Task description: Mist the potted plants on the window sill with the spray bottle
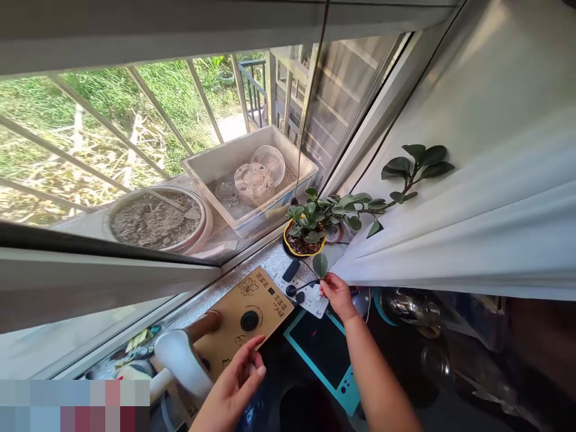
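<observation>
My right hand [336,294] reaches toward the window sill and pinches a single green leaf [320,264] by its stem, just below a small potted plant [310,225] in a dark pot with a yellow rim. My left hand [234,387] hovers low at the front, fingers loosely curled and apart, holding nothing, its fingertips at the edge of a brown cardboard box [245,318] printed with a flower and a black round disc.
A white power strip [301,291] with a black plug lies beside the plant. A teal-edged dark tablet [326,354] sits below it. A white curtain [472,210] hangs at right. Outside the window glass stand a soil-filled pot [157,219] and a white tub [249,174].
</observation>
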`<state>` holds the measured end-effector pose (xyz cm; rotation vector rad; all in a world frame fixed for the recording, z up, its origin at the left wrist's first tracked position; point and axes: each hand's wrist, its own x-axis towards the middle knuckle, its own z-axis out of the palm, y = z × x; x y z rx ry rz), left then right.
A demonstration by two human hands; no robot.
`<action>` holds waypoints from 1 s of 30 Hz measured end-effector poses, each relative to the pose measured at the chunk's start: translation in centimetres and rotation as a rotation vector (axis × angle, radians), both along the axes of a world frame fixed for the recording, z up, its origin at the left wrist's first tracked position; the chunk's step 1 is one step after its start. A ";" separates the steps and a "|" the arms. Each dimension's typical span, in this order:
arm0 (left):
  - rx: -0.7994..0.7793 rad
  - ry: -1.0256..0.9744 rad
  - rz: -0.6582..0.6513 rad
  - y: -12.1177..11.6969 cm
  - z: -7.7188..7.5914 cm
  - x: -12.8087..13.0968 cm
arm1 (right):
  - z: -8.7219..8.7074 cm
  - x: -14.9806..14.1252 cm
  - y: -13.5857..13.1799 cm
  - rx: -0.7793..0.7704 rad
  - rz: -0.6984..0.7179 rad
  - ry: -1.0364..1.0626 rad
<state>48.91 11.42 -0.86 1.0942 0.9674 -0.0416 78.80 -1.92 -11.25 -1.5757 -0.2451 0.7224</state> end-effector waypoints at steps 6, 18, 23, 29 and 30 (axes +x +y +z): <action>0.072 -0.072 -0.055 1.7 -1.3 1.1 | 3.0 -1.7 1.3 0.008 0.278 -0.180; 0.452 -0.168 -0.454 4.1 3.3 8.1 | 7.0 -5.2 4.4 0.072 0.707 -0.505; 0.423 -0.065 -0.304 3.0 1.6 8.4 | 6.7 -6.4 4.0 0.024 0.543 -0.582; 0.445 0.013 -0.199 2.5 0.4 9.2 | 6.8 -9.5 3.4 -0.087 0.413 -1.048; 0.446 0.006 -0.199 2.3 0.4 9.2 | 6.7 -9.8 3.5 -0.106 0.416 -1.118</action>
